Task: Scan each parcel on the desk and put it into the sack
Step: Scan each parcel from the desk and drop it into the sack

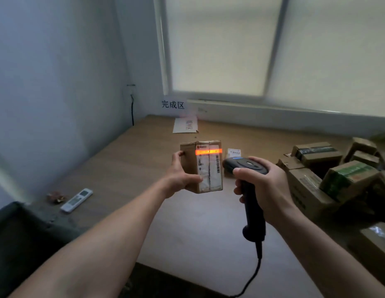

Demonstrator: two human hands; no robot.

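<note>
My left hand (180,177) grips a small brown cardboard parcel (203,166) upright above the wooden desk (127,164), its white shipping label facing me. An orange-red scan line glows across the top of that label. My right hand (263,186) holds a black corded barcode scanner (248,168) by its handle, its head pointing at the parcel from the right. At the lower left lies the dark grey sack (21,239), its mouth beside the desk edge.
A heap of cardboard parcels (329,179) crowds the desk's right side. A white remote control (76,200) and a small brown object (56,197) lie at the left. A paper sign (185,125) lies at the back under a wall label (172,104). The scanner cable (251,278) trails off the front edge.
</note>
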